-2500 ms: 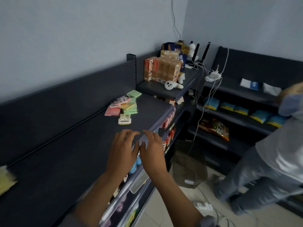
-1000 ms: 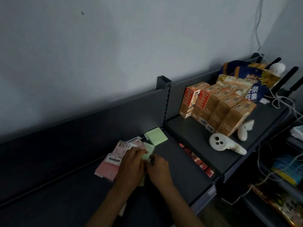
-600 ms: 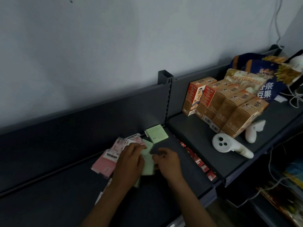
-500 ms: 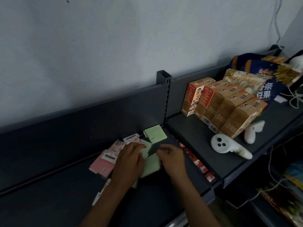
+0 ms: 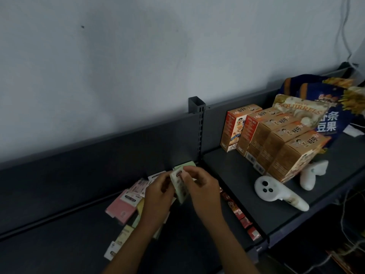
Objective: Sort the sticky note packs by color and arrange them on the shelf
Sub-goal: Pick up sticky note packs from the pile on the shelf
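Both hands meet over the dark shelf [image 5: 59, 244] and share one pale green sticky note pack [image 5: 179, 187], lifted clear of the pile. The left hand [image 5: 158, 196] has its fingers curled around the pack's left edge; the right hand [image 5: 201, 186] pinches its upper right edge between thumb and fingertips. The pack stands nearly on edge, its long axis running from up and away down toward the wrists, label end uppermost.

Just beyond the right hand's fingertips, against the shelf's back panel, lies another green pack [image 5: 186, 164]. That is the relation the coming move seems to turn on: the matching colour sits ahead of the held pack, nearer the right hand than the left, so the right hand looks better placed to set it down there.

Left of the left hand, a pink pack [image 5: 121, 209] lies flat, with more pink packs behind it toward the panel. Under and below the left wrist lie yellowish packs [image 5: 126, 233], partly hidden. Sorting appears barely begun.

Well off to the right, on the neighbouring shelf section, stand snack boxes [image 5: 276, 141] and white controllers [image 5: 274, 191].
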The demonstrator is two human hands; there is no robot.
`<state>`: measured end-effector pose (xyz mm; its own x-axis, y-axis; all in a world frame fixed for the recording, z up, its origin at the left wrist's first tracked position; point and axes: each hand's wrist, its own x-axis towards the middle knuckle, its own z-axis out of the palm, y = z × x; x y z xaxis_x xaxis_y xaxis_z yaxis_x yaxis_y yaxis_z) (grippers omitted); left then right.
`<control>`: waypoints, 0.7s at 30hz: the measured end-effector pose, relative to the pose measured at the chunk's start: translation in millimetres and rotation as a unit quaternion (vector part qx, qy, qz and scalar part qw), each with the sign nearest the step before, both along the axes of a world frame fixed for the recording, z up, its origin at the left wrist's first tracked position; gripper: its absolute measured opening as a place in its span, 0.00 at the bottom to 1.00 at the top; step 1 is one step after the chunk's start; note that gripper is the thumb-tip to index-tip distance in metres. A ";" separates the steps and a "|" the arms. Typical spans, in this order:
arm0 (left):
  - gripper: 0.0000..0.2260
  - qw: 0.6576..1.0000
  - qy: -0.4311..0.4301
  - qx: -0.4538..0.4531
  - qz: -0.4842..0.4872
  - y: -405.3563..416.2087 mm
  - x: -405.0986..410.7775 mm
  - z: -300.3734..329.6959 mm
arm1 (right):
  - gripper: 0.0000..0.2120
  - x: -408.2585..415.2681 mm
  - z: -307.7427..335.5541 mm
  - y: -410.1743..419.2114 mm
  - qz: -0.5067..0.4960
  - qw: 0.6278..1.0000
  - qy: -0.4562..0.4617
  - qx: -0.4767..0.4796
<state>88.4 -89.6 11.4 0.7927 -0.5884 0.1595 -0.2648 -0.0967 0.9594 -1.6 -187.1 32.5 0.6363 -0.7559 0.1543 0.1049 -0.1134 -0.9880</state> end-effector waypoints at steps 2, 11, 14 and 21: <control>0.11 0.998 0.058 -0.039 -0.005 -2.3 -2.5 4.5 | 0.10 0.1 -5.8 -4.8 -0.001 1.000 0.008 -0.019; 0.08 0.995 0.075 -0.057 0.023 -1.7 -14.1 7.9 | 0.07 -6.2 -21.6 -14.9 0.007 0.997 0.076 -0.011; 0.08 0.997 0.044 -0.013 0.068 15.1 -9.3 -2.7 | 0.04 0.2 -23.5 -2.5 -0.004 0.999 0.038 0.011; 0.11 0.988 -0.018 0.051 0.142 78.9 -11.9 -8.3 | 0.09 34.5 -22.9 57.7 0.080 0.997 -0.001 -0.006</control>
<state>76.4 -10.7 3.1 0.9232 -0.3571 0.1418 -0.2467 -0.2680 0.9313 32.9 -129.4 9.6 0.7475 -0.6436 0.1641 0.1249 -0.1065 -0.9864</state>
